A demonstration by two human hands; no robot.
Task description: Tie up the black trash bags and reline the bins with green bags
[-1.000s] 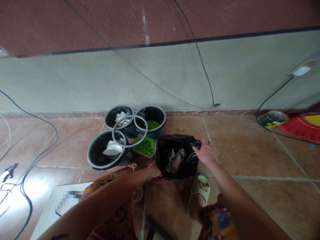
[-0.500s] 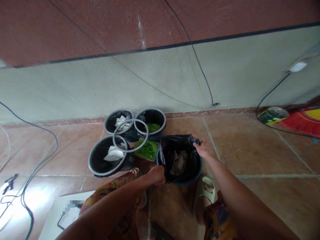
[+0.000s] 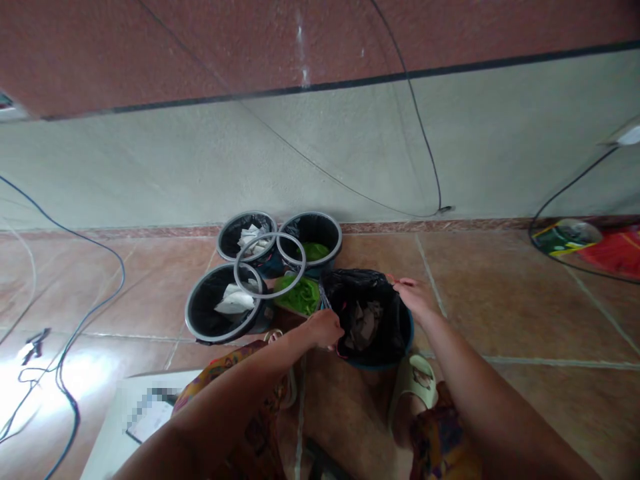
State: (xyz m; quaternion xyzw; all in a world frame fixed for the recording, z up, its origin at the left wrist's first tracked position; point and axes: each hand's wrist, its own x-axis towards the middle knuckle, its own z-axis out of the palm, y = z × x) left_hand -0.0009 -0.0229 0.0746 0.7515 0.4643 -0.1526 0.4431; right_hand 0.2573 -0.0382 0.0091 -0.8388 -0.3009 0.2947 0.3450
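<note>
A blue bin (image 3: 411, 337) stands on the floor between my feet, lined with a black garbage bag (image 3: 393, 333). Crumpled brownish paper (image 3: 364, 323) lies inside the bag. On the near left side of the rim, my left hand (image 3: 326, 328) is closed round the bag's edge. My right hand (image 3: 413, 293) pinches the bag's edge on the far right side of the rim. A loose grey ring (image 3: 303, 267) rests across neighbouring bins, left of the blue one.
Left stand three lined bins: one with white paper (image 3: 234, 300), another behind it (image 3: 220, 233), and one holding something green (image 3: 340, 250). A tray of green material (image 3: 305, 297) sits among them. Cables (image 3: 120, 287) trail left; a green container (image 3: 567, 237) stands right.
The view has shifted slightly, so the bins sit further right. My left hand has risen a little along the rim; both hands still hold the bag's edge.
</note>
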